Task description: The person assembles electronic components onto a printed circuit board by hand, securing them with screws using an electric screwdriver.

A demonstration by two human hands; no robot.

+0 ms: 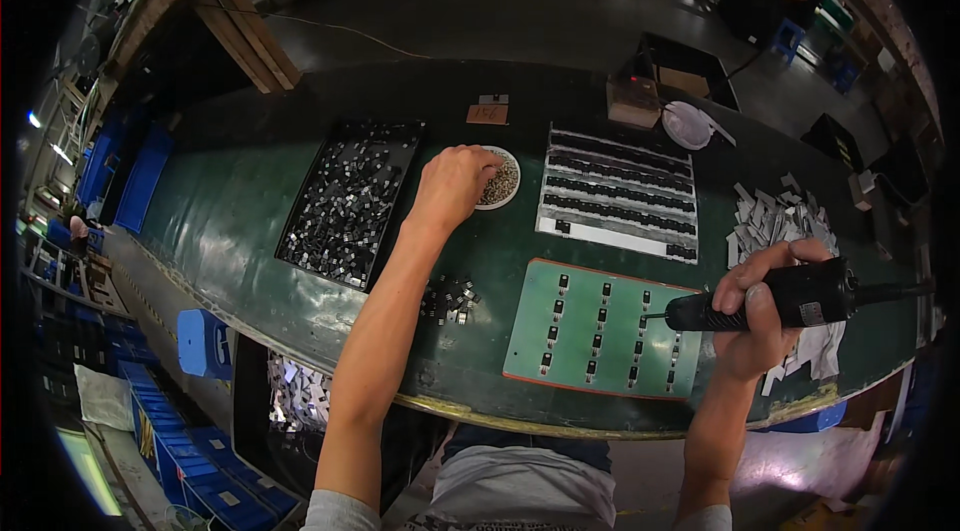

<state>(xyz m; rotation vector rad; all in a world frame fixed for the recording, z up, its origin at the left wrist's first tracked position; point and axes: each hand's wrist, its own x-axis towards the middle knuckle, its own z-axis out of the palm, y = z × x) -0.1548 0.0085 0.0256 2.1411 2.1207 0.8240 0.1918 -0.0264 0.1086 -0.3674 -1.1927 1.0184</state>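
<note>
The left hand (455, 186) dips curled fingertips into the small round white dish of screws (499, 178) beside the black parts tray (352, 201); whether it has pinched one I cannot tell. Best to pick a single screw cleanly while the right hand (765, 306), wrapped firmly around the black electric screwdriver (775, 299), steadies its tip over the green rectangular fixture board (598, 329).

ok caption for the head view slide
Left hand in a screw dish, right hand holding an electric screwdriver.
</note>
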